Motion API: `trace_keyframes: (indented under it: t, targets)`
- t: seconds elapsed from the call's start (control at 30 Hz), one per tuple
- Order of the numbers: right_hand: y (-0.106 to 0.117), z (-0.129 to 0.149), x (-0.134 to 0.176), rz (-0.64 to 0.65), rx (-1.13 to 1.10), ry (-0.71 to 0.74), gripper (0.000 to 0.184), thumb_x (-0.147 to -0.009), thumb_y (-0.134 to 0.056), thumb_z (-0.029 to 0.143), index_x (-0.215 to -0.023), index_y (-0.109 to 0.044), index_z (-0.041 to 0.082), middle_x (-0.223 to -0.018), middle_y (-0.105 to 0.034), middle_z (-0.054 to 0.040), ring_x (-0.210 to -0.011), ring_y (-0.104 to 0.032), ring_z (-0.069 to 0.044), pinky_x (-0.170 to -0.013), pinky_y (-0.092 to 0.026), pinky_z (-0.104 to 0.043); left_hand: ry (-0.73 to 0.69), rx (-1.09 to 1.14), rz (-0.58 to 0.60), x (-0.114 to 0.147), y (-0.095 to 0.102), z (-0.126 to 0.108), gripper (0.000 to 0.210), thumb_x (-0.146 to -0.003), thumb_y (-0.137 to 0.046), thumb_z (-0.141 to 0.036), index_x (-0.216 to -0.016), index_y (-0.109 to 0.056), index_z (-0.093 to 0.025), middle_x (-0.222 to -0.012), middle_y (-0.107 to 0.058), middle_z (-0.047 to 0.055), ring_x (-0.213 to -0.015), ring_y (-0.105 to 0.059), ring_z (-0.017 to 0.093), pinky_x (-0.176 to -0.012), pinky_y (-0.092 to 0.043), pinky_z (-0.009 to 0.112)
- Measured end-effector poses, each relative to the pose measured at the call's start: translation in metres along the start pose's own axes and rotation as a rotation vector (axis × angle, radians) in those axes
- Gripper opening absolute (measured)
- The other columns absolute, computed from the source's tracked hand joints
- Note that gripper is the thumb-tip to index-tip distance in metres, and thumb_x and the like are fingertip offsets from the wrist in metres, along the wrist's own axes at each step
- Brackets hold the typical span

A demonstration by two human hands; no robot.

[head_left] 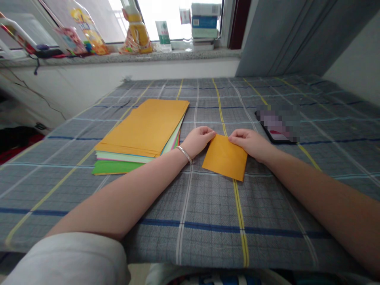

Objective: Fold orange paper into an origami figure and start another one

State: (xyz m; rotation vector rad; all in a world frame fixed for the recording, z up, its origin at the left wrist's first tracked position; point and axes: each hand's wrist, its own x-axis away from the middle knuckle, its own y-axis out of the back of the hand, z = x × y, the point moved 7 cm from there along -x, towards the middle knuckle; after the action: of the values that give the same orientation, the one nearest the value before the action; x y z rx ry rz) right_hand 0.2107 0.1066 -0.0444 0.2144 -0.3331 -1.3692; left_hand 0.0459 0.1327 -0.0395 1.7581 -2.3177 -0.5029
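Observation:
A small orange-yellow sheet of paper (225, 158), roughly square, is held by its far edge between both hands. My left hand (199, 140), with a silver bangle at the wrist, pinches its far left corner. At the far right corner my right hand (247, 143) grips the sheet between thumb and fingers. Whether the paper is folded in layers I cannot tell. To the left lies a stack of coloured paper (145, 126), orange-yellow on top, with white, pink and green sheets showing at its edges.
A grey checked cloth (208, 202) covers the surface. A phone (277, 126) lies on it to the right. Beyond, a window sill (175, 55) carries bottles, a tube (163, 33) and stacked boxes (204, 23). A grey curtain (276, 35) hangs at the back right.

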Motion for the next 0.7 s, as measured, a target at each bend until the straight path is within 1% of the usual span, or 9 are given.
trace_keyframes:
  t: [0.07, 0.17, 0.3, 0.33, 0.4, 0.47, 0.53, 0.6, 0.7]
  targets:
    - [-0.002, 0.0, 0.0, 0.023, 0.041, -0.016, 0.019, -0.073, -0.067, 0.038, -0.068, -0.059, 0.021, -0.064, -0.058, 0.0002, -0.058, -0.051, -0.014, -0.052, -0.036, -0.028, -0.018, -0.1, 0.01, 0.001, -0.002, -0.003, 0.02, -0.086, -0.057, -0.03, -0.072, -0.056, -0.016, -0.068, -0.055, -0.002, -0.064, -0.046, 0.011, -0.06, -0.034, 0.024]
    - [-0.007, 0.002, 0.001, 0.057, 0.1, -0.033, 0.019, -0.076, -0.064, 0.039, -0.069, -0.06, 0.022, -0.067, -0.061, -0.0016, -0.061, -0.054, -0.016, -0.054, -0.039, -0.029, -0.067, -0.218, 0.06, 0.005, -0.009, -0.008, 0.021, -0.087, -0.054, -0.029, -0.07, -0.055, -0.017, -0.064, -0.052, -0.002, -0.062, -0.045, 0.011, -0.058, -0.032, 0.024]
    - [-0.008, 0.003, 0.002, 0.045, 0.142, 0.018, 0.019, -0.079, -0.06, 0.039, -0.069, -0.057, 0.023, -0.066, -0.06, -0.0016, -0.058, -0.053, -0.017, -0.052, -0.038, -0.03, -0.12, -0.266, 0.056, 0.008, -0.013, -0.012, 0.018, -0.089, -0.053, -0.028, -0.076, -0.059, -0.017, -0.067, -0.056, -0.001, -0.064, -0.049, 0.012, -0.058, -0.035, 0.024]
    - [-0.007, 0.003, 0.002, 0.032, 0.137, 0.034, 0.019, -0.079, -0.06, 0.04, -0.07, -0.056, 0.024, -0.066, -0.059, -0.0013, -0.058, -0.052, -0.017, -0.051, -0.038, -0.03, -0.122, -0.263, 0.058, 0.008, -0.013, -0.012, 0.017, -0.089, -0.053, -0.029, -0.079, -0.06, -0.017, -0.068, -0.057, -0.001, -0.065, -0.05, 0.012, -0.058, -0.036, 0.024]
    - [-0.004, 0.0, 0.0, -0.015, 0.109, 0.053, 0.02, -0.08, -0.059, 0.042, -0.072, -0.054, 0.024, -0.065, -0.057, -0.0006, -0.057, -0.051, -0.016, -0.05, -0.037, -0.029, -0.115, -0.261, 0.1, 0.008, -0.014, -0.011, 0.019, -0.089, -0.054, -0.033, -0.082, -0.061, -0.017, -0.069, -0.059, 0.0, -0.064, -0.051, 0.013, -0.058, -0.036, 0.024]
    - [0.002, -0.003, -0.002, -0.079, 0.077, 0.064, 0.021, -0.08, -0.058, 0.043, -0.074, -0.053, 0.024, -0.065, -0.057, -0.0001, -0.057, -0.051, -0.017, -0.05, -0.039, -0.029, -0.105, -0.275, 0.151, 0.008, -0.016, -0.009, 0.024, -0.089, -0.054, -0.037, -0.076, -0.058, -0.018, -0.065, -0.056, -0.001, -0.061, -0.049, 0.013, -0.056, -0.034, 0.025]
    - [0.008, -0.004, -0.004, -0.133, 0.085, 0.08, 0.02, -0.081, -0.056, 0.043, -0.076, -0.053, 0.024, -0.068, -0.058, -0.0006, -0.059, -0.054, -0.017, -0.053, -0.041, -0.03, -0.11, -0.298, 0.162, 0.007, -0.016, -0.008, 0.029, -0.09, -0.054, -0.039, -0.068, -0.053, -0.018, -0.062, -0.052, -0.001, -0.058, -0.046, 0.012, -0.055, -0.032, 0.025]
    - [0.011, -0.001, -0.004, -0.166, 0.175, 0.105, 0.02, -0.084, -0.054, 0.042, -0.077, -0.054, 0.024, -0.07, -0.06, -0.0016, -0.062, -0.055, -0.018, -0.054, -0.041, -0.031, -0.126, -0.311, 0.133, 0.006, -0.015, -0.008, 0.031, -0.09, -0.055, -0.039, -0.067, -0.05, -0.019, -0.062, -0.05, -0.002, -0.058, -0.044, 0.012, -0.054, -0.029, 0.025]
    - [0.013, 0.003, -0.003, -0.178, 0.362, 0.128, 0.02, -0.087, -0.051, 0.041, -0.078, -0.055, 0.023, -0.066, -0.06, -0.0018, -0.061, -0.055, -0.019, -0.054, -0.037, -0.031, -0.158, -0.349, 0.102, 0.006, -0.014, -0.009, 0.03, -0.09, -0.055, -0.038, -0.068, -0.048, -0.019, -0.064, -0.05, -0.002, -0.06, -0.045, 0.012, -0.055, -0.029, 0.025]
